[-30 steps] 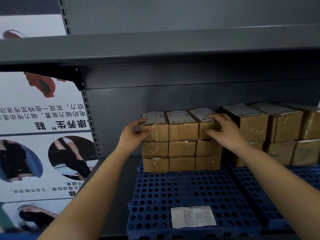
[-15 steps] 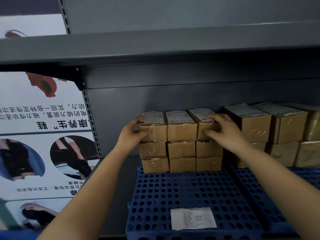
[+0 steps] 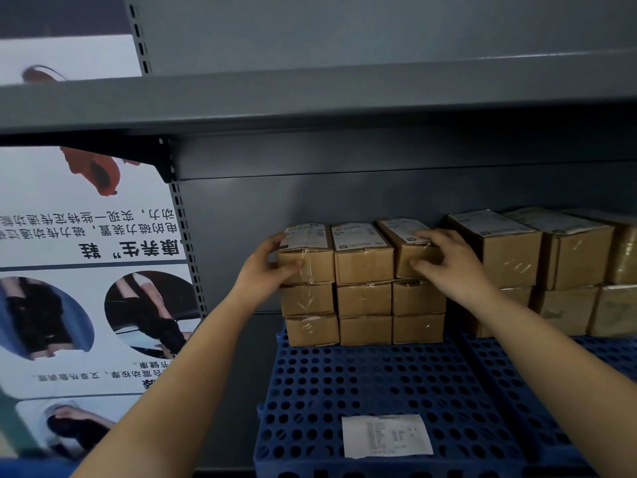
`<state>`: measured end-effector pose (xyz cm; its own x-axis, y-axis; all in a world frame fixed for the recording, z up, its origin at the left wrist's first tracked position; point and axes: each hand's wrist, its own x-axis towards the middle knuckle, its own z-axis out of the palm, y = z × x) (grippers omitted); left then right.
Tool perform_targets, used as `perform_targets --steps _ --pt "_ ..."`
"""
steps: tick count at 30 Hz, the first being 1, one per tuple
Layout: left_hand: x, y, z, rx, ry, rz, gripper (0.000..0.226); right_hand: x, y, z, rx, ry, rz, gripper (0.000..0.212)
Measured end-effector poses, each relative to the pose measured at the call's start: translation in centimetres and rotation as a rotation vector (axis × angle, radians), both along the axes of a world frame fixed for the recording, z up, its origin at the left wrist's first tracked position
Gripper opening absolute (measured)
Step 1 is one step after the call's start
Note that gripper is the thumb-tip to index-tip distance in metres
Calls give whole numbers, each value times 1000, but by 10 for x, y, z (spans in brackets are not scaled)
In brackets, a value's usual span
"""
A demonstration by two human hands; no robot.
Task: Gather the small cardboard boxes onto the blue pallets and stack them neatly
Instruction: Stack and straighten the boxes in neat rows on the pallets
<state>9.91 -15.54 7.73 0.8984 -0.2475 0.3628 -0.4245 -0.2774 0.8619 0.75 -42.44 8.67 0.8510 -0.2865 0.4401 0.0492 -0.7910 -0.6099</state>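
A block of small cardboard boxes (image 3: pixel 363 298), three wide and three high, stands at the back of a blue perforated pallet (image 3: pixel 375 384). My left hand (image 3: pixel 265 267) grips the left side of the top-left box (image 3: pixel 306 253), thumb on its front. My right hand (image 3: pixel 448 260) holds the top-right box (image 3: pixel 406 243), which sits skewed, its front turned to the left. The middle top box (image 3: pixel 362 251) sits between them.
Larger taped cardboard boxes (image 3: pixel 537 263) are stacked on a second blue pallet (image 3: pixel 606 353) to the right. A white paper slip (image 3: pixel 386 434) lies on the near pallet. A grey shelf (image 3: pixel 310 98) hangs overhead; a poster (image 3: pixel 86 270) covers the left wall.
Both hands stay on the top row; the left hand has pressed the top-left box slightly inward, and the row looks a little tighter. The view shifted slightly.
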Motion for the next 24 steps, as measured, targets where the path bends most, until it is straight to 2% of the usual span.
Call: perform_targets --steps 17,24 --pt "-4 8 3 29 -65 25 56 -12 4 4 -51 -48 -35 54" --pt "-4 13 2 56 -67 32 58 -15 12 7 -36 -8 -61 59"
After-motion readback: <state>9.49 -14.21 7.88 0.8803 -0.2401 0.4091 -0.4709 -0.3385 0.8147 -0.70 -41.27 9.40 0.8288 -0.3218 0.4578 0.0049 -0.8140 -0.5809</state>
